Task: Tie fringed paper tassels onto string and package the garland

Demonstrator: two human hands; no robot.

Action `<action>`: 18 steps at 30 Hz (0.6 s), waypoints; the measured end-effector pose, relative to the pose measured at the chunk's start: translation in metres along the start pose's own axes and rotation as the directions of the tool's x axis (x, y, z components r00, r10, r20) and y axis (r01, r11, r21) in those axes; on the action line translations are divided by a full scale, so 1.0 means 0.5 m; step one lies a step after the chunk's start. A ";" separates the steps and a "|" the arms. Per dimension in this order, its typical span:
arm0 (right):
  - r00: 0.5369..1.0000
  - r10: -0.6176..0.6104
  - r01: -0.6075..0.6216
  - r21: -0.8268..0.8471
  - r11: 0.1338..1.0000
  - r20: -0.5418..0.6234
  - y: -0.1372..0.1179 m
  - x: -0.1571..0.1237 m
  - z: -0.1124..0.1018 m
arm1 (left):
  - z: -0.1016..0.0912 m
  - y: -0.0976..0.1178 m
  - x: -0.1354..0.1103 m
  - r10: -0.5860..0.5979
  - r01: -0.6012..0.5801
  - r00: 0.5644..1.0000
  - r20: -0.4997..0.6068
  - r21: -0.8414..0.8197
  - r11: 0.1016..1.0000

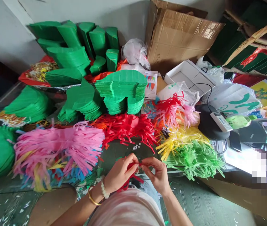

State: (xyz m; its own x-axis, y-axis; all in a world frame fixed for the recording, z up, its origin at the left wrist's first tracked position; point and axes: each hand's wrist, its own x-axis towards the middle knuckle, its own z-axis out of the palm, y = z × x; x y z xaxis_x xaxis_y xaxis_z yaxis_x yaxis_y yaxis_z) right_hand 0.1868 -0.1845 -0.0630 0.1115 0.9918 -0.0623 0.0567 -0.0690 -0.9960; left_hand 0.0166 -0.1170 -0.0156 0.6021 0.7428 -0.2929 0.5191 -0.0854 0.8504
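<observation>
Close to my body, my left hand [129, 168] and my right hand [154, 171] meet with fingertips pinched together. Between them is a red paper tassel [137, 179], its strips hanging below my left hand; part of it is hidden by my fingers. Just beyond my hands, a heap of red tassels [128, 127] lies on the table. A few tiny clear pieces [136, 146] sit in front of that heap. Pink tassels [60, 141] are spread to the left, over some blue and yellow ones. Yellow tassels [184, 138] and light green tassels [194, 158] lie to the right.
Stacks of green cut sheets [121, 83] fill the back and left of the table. A cardboard box [178, 34] stands at the back wall. On the right are an open white box [187, 77], plastic bags [232, 97], a black round object [211, 124] and a power strip [221, 121].
</observation>
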 end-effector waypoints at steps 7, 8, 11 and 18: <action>0.998 -0.070 0.070 -0.089 0.994 0.004 -0.026 -0.009 0.002 | 0.000 0.004 0.003 0.031 -0.030 0.999 0.035 -0.046 0.998; 0.996 -0.085 0.084 -0.114 0.990 -0.002 -0.030 -0.011 0.004 | 0.000 0.003 0.002 0.030 -0.028 0.999 0.039 -0.062 0.998; 0.991 -0.133 0.125 -0.192 0.973 -0.029 -0.043 -0.017 0.010 | -0.002 0.001 -0.004 0.029 -0.024 0.998 0.049 -0.099 0.995; 0.991 -0.134 0.129 -0.195 0.972 -0.014 -0.055 -0.027 0.034 | -0.015 -0.008 -0.017 0.153 -0.153 0.988 0.010 0.074 0.985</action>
State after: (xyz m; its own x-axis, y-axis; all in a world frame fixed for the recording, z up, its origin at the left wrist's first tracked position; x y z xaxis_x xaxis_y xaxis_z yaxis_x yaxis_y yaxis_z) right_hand 0.1671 -0.1940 -0.0357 0.1170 0.9905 0.0727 0.2632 0.0397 -0.9639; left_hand 0.0051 -0.1178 -0.0132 0.6804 0.7143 -0.1636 0.4641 -0.2473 0.8505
